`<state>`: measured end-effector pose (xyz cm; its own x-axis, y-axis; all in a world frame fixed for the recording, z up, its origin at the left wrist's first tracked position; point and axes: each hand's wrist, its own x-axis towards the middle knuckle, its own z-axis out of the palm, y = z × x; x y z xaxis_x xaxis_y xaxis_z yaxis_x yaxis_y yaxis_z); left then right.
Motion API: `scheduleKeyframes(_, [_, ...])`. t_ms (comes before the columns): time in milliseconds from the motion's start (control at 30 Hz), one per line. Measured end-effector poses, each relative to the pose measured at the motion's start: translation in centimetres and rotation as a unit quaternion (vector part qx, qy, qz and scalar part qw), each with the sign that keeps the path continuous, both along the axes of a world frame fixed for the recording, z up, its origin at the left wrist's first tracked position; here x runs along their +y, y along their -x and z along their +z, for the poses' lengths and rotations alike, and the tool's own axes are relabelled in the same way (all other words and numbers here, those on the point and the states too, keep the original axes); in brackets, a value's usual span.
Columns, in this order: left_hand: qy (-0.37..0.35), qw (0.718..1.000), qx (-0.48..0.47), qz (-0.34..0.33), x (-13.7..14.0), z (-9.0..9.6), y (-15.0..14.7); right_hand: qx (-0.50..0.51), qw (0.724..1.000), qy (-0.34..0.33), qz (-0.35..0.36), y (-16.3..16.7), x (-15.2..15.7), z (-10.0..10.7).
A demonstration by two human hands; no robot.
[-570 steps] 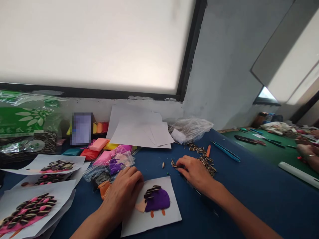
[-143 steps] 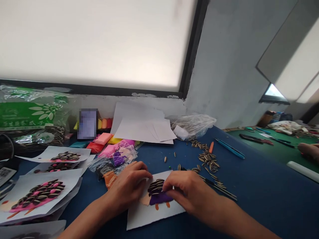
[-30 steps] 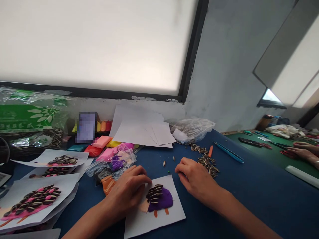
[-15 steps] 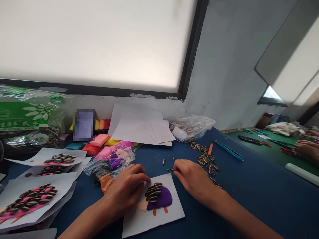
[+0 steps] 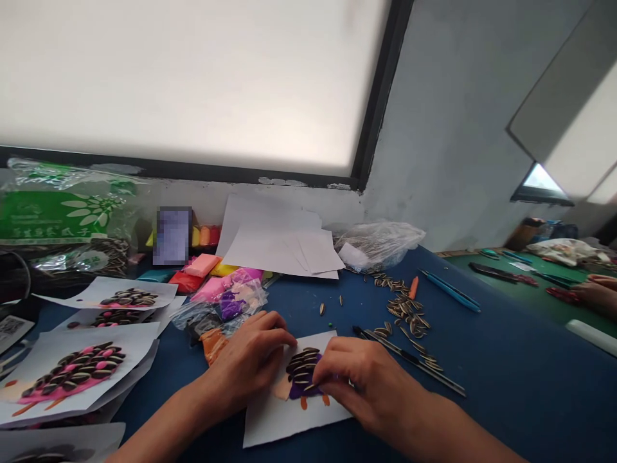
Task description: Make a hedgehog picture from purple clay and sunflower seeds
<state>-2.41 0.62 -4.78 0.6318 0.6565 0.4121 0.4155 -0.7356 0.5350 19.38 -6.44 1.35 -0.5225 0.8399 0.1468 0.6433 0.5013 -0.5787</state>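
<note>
A white paper card (image 5: 284, 427) lies on the blue table, bearing a hedgehog shape of purple clay (image 5: 297, 390) with a peach snout and small orange feet. Rows of striped sunflower seeds (image 5: 303, 363) cover the purple clay's left and upper part. My right hand (image 5: 364, 379) is closed in a pinch over the purple body, with a sunflower seed (image 5: 311, 388) at its fingertips, touching or very near the clay. My left hand (image 5: 250, 354) rests on the card's upper left edge, fingers bent and apart, steadying it. The right hand hides the card's right side.
Loose seeds (image 5: 407, 312), a pen (image 5: 409, 357) and blue tweezers (image 5: 450, 290) lie at right. Finished seed pictures (image 5: 72, 373) are stacked at left. Bagged clay (image 5: 236, 296), white paper (image 5: 282, 244) and a seed bag (image 5: 62, 218) stand behind. Another person's hand (image 5: 598, 292) shows far right.
My right hand has moved left and down from the table beside the card to the purple clay, uncovering the pen. My left hand stays on the card. The view has shifted slightly.
</note>
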Motion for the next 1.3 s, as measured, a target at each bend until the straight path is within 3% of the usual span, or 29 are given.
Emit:
scheduleKeyframes(167, [-0.004,1.000,-0.006,-0.001,0.1,-0.2,0.0,-0.042,0.998,-0.049,-0.010,0.6,-0.2,-1.0])
scheduleKeyframes(333, [-0.006,1.000,-0.001,0.000,0.2,-0.2,0.0,-0.058,0.997,-0.046,-0.004,1.1,-0.6,-1.6])
scheduleKeyframes(667, [-0.003,1.000,-0.010,0.004,0.1,0.0,-0.1,-0.020,0.993,-0.116,0.004,1.5,-0.6,-2.5])
scheduleKeyframes(1067, [0.120,0.993,-0.013,0.015,-0.3,1.7,0.5,-0.030,0.993,-0.117,-0.007,1.5,-0.5,-2.8])
scheduleKeyframes(1300, [0.135,0.991,0.015,0.010,-0.3,1.6,1.0,-0.051,0.994,-0.097,-0.012,1.6,-0.6,-2.6])
